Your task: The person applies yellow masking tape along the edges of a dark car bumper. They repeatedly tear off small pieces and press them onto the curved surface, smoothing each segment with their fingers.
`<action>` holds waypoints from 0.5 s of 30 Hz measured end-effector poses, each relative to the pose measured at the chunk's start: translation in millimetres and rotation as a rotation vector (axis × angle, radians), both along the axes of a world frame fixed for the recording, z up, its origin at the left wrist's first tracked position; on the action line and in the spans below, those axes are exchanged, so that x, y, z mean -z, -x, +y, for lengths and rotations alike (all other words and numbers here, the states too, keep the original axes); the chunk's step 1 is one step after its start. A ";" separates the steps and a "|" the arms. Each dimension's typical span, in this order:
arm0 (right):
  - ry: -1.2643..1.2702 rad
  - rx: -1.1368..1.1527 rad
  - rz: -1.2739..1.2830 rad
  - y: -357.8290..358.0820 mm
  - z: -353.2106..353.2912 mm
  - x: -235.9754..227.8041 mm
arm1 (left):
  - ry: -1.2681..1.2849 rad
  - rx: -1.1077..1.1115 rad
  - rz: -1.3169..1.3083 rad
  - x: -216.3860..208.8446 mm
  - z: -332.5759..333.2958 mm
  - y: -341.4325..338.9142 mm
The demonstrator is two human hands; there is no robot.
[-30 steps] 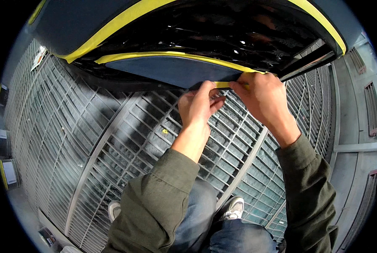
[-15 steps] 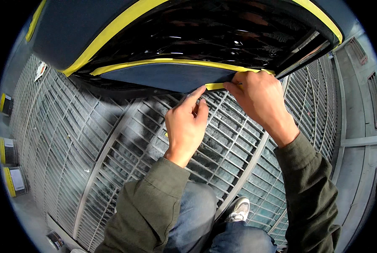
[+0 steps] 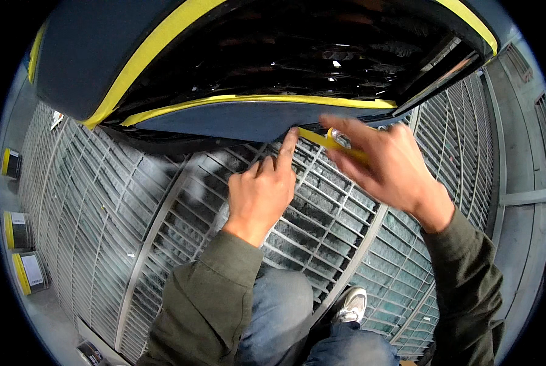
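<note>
A dark blue-grey curved panel (image 3: 224,121) lies below a glossy black mesh-like part (image 3: 273,55). Yellow masking tape (image 3: 254,98) runs along the panel's upper edge. My left hand (image 3: 260,192) presses a tape end against the panel's lower edge with its straight index fingertip; the other fingers are loosely bent. From that fingertip a short yellow strip (image 3: 311,135) stretches right to a roll of masking tape (image 3: 355,155). My right hand (image 3: 398,161), slightly blurred, holds the roll between thumb and fingers, just off the panel's edge.
Metal floor grating (image 3: 96,207) spreads below, with my shoe (image 3: 351,305) on it. Several dark cans with yellow bands, one a larger can (image 3: 32,272), stand along the left side. More yellow tape (image 3: 144,58) borders the large body part above. A grey wall (image 3: 523,152) rises at right.
My right hand has moved right and down from the panel edge, and the roll now shows with a strip drawn out. My left index finger stays at the tape end, now straighter.
</note>
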State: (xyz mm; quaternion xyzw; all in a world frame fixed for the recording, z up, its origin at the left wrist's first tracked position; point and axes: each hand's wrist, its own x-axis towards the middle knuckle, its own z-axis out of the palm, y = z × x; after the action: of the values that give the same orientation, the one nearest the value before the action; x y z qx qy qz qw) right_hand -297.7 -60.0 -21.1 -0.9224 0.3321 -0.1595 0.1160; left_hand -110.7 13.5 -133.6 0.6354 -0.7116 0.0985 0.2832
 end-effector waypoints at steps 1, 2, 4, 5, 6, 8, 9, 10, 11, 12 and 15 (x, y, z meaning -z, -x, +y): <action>-0.082 -0.099 -0.027 7.8 6.2 -3.0 | -0.015 -0.002 -0.010 2.1 0.5 -1.1; -0.134 -0.136 -0.053 15.2 11.6 -8.2 | -0.030 0.000 -0.015 3.7 1.1 -0.6; -0.152 -0.108 -0.032 29.9 10.7 -9.7 | -0.038 -0.002 -0.035 3.8 1.3 0.8; -0.117 -0.044 0.016 36.7 6.8 -8.6 | -0.031 -0.006 -0.050 2.4 1.1 1.1; -0.015 0.074 0.194 40.1 1.8 -11.4 | -0.026 -0.011 -0.067 1.4 1.2 0.9; 0.100 0.302 0.335 43.4 -10.5 -9.4 | -0.048 -0.004 -0.057 1.5 1.7 1.0; 0.038 0.423 0.424 43.4 -16.4 -11.4 | -0.060 -0.001 -0.054 1.6 1.8 1.1; 0.095 0.402 0.378 44.5 -20.2 -5.5 | -0.081 -0.005 -0.058 1.8 1.7 0.2; 0.156 0.387 0.338 47.7 -23.6 3.5 | -0.047 0.001 -0.047 3.9 -0.2 0.4; 0.216 0.371 0.299 50.3 -26.7 8.5 | -0.014 0.007 -0.036 7.1 -2.2 0.6; 0.187 0.382 0.197 47.0 -34.2 13.3 | 0.006 0.010 -0.015 7.2 -4.1 0.4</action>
State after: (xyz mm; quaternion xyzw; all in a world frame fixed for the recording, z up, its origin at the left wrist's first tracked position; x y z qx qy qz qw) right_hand -344.7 -94.2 -34.4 -0.8607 0.4940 -0.1181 -0.0353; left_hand -111.1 9.4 -140.7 0.6301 -0.7168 0.1039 0.2801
